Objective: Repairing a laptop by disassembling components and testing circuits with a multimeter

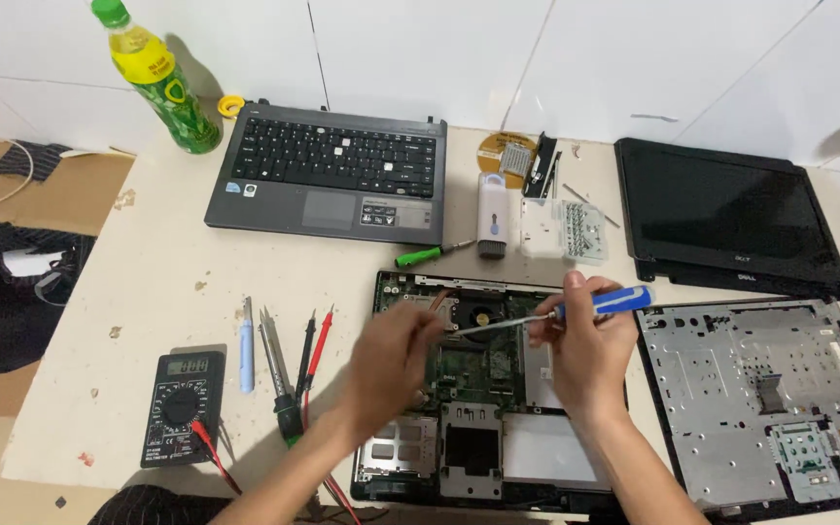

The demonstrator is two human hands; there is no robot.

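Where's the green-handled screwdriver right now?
In the head view, the green-handled screwdriver lies on the table just above the open laptop base, below the keyboard panel and left of the white upright tool. Neither hand touches it.

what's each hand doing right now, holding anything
Left hand: blurred over the open laptop base; cannot tell if it holds anything.
Right hand: closed on the blue-handled screwdriver.
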